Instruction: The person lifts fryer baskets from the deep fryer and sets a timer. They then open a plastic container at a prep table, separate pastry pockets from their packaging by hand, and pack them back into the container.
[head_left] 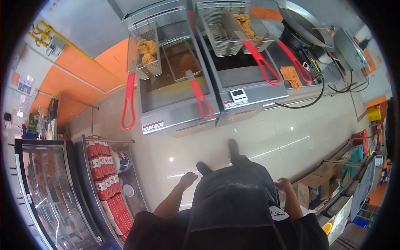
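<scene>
My left hand (188,180) hangs low beside the dark apron (233,196), its fingers curled; what it holds, if anything, is too small to tell. On the other side of the apron, my right hand (284,184) is also curled, its inner side hidden. Neither hand touches the fryers in front. A wire basket (141,33) of fried pieces (147,51) hangs over the left fryer (168,98). Another basket (181,60) sits down in its oil. Above the right fryer (250,91), raised baskets (218,33) include one with fried pieces (245,25).
A white timer (238,96) lies on the right fryer's front edge. An orange cloth (291,77) and a large wok (306,25) are further right. At left stand a glass display cabinet (50,191) and a rack of red packages (104,183). Cardboard boxes (318,181) sit at lower right.
</scene>
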### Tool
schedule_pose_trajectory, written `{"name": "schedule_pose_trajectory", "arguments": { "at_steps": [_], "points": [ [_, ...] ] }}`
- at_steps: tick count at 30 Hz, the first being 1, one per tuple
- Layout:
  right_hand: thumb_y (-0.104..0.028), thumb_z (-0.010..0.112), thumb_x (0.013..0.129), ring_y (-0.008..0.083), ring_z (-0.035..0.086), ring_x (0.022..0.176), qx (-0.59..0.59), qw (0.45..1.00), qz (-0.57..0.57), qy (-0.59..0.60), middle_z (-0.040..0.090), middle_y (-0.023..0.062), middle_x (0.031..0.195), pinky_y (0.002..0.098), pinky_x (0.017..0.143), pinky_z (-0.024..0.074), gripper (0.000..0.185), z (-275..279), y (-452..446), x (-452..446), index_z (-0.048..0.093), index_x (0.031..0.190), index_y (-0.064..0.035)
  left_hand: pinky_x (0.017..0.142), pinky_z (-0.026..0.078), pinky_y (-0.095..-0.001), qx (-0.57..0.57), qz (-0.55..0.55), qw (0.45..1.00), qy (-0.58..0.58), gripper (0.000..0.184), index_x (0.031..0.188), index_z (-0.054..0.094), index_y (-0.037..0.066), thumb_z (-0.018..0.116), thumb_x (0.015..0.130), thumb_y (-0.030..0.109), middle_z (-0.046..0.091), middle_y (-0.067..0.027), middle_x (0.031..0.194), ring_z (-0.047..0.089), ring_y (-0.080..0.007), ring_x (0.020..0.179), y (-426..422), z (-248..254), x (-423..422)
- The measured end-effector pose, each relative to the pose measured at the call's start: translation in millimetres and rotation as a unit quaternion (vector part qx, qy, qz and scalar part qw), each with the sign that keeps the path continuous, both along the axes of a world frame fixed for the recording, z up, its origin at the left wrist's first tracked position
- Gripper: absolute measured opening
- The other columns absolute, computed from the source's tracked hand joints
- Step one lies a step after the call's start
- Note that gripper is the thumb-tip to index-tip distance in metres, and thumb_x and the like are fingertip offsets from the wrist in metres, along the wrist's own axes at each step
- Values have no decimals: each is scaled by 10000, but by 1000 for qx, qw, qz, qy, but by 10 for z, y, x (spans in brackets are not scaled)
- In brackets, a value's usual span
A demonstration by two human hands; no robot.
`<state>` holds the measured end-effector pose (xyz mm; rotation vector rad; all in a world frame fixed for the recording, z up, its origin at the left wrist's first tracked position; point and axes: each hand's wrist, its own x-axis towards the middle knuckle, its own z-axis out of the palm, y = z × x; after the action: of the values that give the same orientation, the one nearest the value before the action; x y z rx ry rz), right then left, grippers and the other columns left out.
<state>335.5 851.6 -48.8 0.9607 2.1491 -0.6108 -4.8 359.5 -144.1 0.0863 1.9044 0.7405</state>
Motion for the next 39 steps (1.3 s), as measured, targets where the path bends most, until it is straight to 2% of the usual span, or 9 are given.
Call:
{"name": "schedule_pose_trajectory", "arguments": {
  "at_steps": [4, 6, 13, 16, 21, 25, 29, 35, 39],
  "points": [
    [-215, 752, 844, 216, 672, 870, -208, 945, -248, 57, 725, 75, 950, 399, 784, 527, 261, -361, -3, 972, 716, 1021, -27, 1019, 477, -356, 11, -119, 993, -3, 535, 1291, 636, 56, 744, 886, 389, 650, -98, 1304, 591, -222, 1219, 612, 247, 152],
    [-135, 786, 789, 175, 651, 740, -231, 961, -147, -26, 719, 26, 803, 379, 656, 520, 159, -626, 90, 1438, 744, 913, -44, 1019, 477, -362, -13, -66, 995, -80, 616, 1354, 581, 50, 775, 869, 377, 628, -98, 1343, 577, -220, 1242, 855, 244, 328],
    [-347, 734, 822, 320, 692, 1063, -21, 980, -200, -17, 718, 204, 1126, 426, 903, 542, 498, -1543, 1502, 2258, 689, 1162, 16, 966, 512, -423, -149, -107, 982, -45, 726, 1402, 540, 72, 828, 834, 419, 618, -127, 1361, 596, -271, 1221, 1602, 195, 1049],
    [-365, 714, 830, 343, 705, 1004, 109, 957, -256, 78, 728, 208, 1049, 448, 873, 547, 384, -1688, 2211, 2556, 741, 1070, -66, 1093, 442, -378, -231, -210, 950, -5, 750, 1342, 626, 50, 782, 786, 529, 620, -163, 1368, 577, -302, 1283, 1945, 120, 1286],
    [-321, 713, 851, 321, 719, 871, 113, 915, -293, 254, 736, 195, 945, 435, 784, 556, 379, -1486, 3268, 2367, 715, 1089, -27, 901, 539, -402, -83, -274, 956, 60, 494, 1209, 692, 94, 690, 870, 453, 715, -143, 1150, 684, -340, 1042, 2991, 178, 1258],
    [-233, 689, 890, 237, 699, 841, 14, 777, -519, 357, 737, 153, 952, 344, 785, 550, 318, -1390, 3663, 2013, 701, 1089, 14, 955, 509, -409, 84, -368, 915, 142, 307, 1148, 712, 111, 695, 877, 256, 701, -150, 1159, 644, -341, 1116, 4070, 879, 1033],
    [-234, 658, 937, 138, 649, 788, -118, 620, -669, 393, 694, 39, 932, 279, 666, 509, 280, -1205, 3464, 1784, 673, 1130, -31, 991, 496, -414, -123, -623, 752, 179, 326, 1137, 718, 126, 740, 813, 159, 702, -143, 1167, 639, -315, 1135, 5161, 1382, 830],
    [-280, 646, 959, 125, 648, 820, -207, 529, -778, 268, 697, 24, 964, 264, 661, 495, 277, -2519, 2287, 2142, 659, 1147, -78, 995, 498, -419, -174, -543, 806, 159, 296, 1134, 715, 105, 613, 882, 223, 701, -155, 1174, 645, -332, 1129, 6010, 382, 597],
    [-243, 625, 972, 126, 652, 808, -187, 479, -842, 162, 702, 47, 967, 263, 652, 505, 283, -3184, 1300, 2356, 652, 1173, -45, 979, 510, -421, -211, -556, 793, 132, 361, 1150, 705, 88, 618, 882, 313, 702, -159, 1182, 657, -337, 1115, 6222, -1551, 207]
  ]
}}
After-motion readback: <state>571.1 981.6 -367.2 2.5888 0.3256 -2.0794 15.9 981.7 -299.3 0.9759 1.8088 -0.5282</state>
